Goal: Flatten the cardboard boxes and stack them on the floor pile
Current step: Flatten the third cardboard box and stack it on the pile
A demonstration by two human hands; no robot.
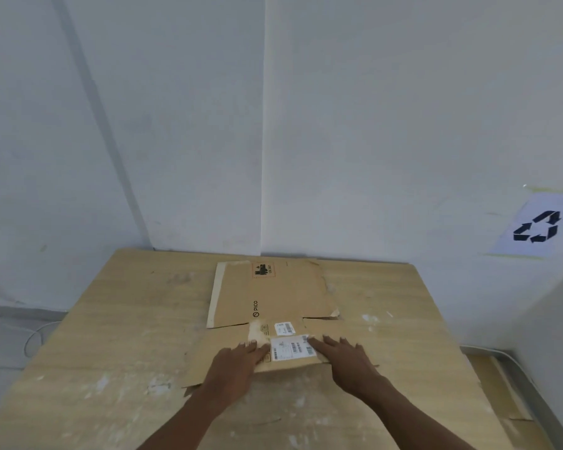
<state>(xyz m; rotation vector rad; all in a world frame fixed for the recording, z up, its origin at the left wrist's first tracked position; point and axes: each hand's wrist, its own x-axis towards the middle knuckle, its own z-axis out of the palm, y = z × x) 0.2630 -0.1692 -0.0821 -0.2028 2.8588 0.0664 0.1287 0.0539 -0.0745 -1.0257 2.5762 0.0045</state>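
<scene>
Two hands are down on the box (273, 319), and both are yours. The box is squashed flat on the table (111, 336), near the far edge by the wall (371, 125). It holds nothing now; it is just a flat brown sheet with its flaps spread out.

Your left hand (238, 362) lies palm down on the near flap. Its fingers are straight and close together, and they press on the card without gripping it. Your right hand (348, 358) lies palm down too, with its fingers a little apart. Its fingertips touch the edge of the big label (291, 347). That white label sits between your two hands.

A small label (284, 328) is just past the big one. The far half of the box shows the word PICO and a red square mark (263, 270) near the wall.

On the wall to your right hangs a paper sign (537, 227) with black arrows going round. Down on the floor to your right lies more flat card (507, 391), beside the table. A thin white cord (35, 336) curls on the floor at your left.
</scene>
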